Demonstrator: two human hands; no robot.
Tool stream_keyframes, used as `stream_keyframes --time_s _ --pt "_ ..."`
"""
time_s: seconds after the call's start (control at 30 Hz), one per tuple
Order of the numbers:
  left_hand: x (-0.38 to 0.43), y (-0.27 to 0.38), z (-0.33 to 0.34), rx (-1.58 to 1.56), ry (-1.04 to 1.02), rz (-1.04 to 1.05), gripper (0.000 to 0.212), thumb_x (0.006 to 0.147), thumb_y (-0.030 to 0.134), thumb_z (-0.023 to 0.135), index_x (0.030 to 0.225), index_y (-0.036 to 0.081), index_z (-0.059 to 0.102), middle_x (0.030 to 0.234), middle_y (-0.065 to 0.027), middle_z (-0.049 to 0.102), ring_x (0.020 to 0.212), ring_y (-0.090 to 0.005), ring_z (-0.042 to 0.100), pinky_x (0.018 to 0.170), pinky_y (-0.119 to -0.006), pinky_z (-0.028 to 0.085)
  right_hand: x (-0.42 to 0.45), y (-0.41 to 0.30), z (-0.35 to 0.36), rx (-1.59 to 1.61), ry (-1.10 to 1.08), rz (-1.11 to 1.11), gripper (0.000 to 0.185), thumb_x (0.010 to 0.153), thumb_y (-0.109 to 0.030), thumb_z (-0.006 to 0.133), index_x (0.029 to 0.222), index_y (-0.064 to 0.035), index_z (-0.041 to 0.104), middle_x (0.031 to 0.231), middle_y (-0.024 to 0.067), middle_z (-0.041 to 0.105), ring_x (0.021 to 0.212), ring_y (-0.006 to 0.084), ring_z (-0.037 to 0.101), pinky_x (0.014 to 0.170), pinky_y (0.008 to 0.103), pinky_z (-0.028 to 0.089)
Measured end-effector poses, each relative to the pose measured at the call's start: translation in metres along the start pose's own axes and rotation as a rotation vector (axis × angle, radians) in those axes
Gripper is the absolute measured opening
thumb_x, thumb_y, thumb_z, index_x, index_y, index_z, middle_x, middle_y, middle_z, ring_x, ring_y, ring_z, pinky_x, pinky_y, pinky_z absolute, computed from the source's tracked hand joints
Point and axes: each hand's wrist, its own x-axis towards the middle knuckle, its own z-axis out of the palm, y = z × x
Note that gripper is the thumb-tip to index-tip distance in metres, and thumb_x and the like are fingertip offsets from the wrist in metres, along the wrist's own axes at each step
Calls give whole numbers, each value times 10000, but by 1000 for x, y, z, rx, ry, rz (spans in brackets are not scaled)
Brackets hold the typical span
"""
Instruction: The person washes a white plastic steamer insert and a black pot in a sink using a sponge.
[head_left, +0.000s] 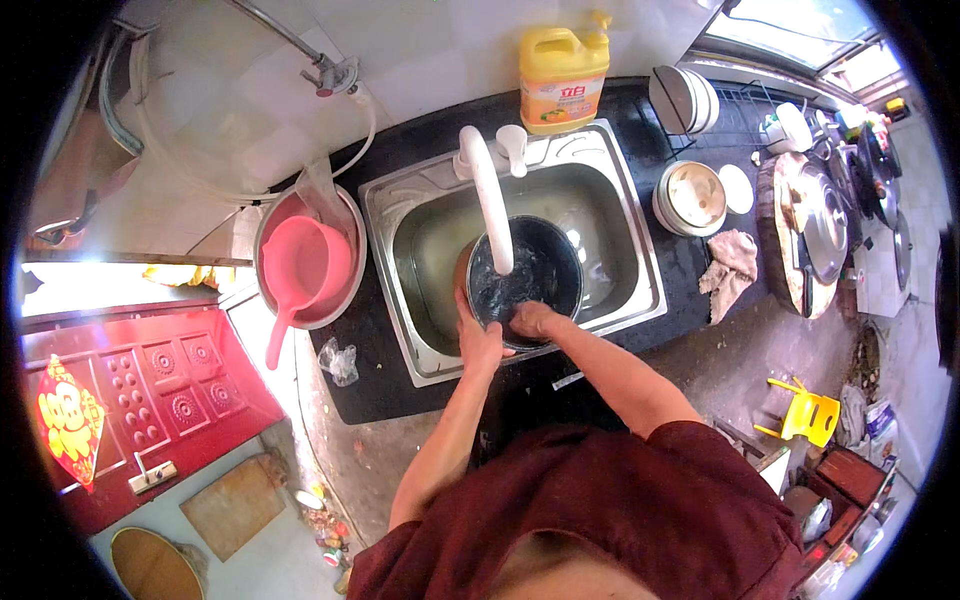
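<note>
A dark round pot sits in a stainless steel sink, tilted slightly and wet inside. My left hand grips its near-left rim, thumb towards the inside and fingers along the outer wall. Inside the pot, near its front wall, is my right hand with curled fingers. Whether it holds anything is hidden. A white faucet arches over the pot, its spout end above the opening. The white tap handle stands beside the faucet base.
Left of the sink, a pink dipper rests in a metal basin, near a crumpled plastic bag. A yellow detergent jug stands behind. Stacked bowls, a cloth and a lidded pan on a wooden board lie right.
</note>
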Motion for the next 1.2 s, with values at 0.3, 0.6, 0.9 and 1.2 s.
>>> stream_keyframes --time_s 0.3,0.6,0.9,1.2 --pt "-3 -11 -8 -153 14 18 853 743 -76 429 1435 255 56 1301 -207 400 897 -366 608 520 -373 603 -31 -11 -29 28 3 -67 381 743 -141 604 1104 -22 601 1070 199 617 1099 325 543 895 386 465" --pt "1 -5 4 -160 -134 -1 853 749 -63 414 1437 255 22 1310 -202 375 894 -347 602 545 -355 603 34 5 -21 347 1092 -55 342 707 -22 602 1040 -11 524 1025 244 521 976 417 520 857 453 439" --pt "-1 -7 -5 -187 -109 1 820 770 -84 394 1433 228 25 1327 -198 343 976 -364 571 548 -365 609 -5 16 0 -105 275 -230 334 684 -28 610 1018 -34 610 1102 178 575 1047 361 538 881 419 458" --pt "2 -7 4 -184 -167 6 775 773 -84 381 1421 200 64 1310 -182 366 1038 -348 549 570 -364 611 34 16 -42 1221 1022 138 333 747 -47 583 1079 -30 596 1030 193 624 1007 338 586 880 379 459"
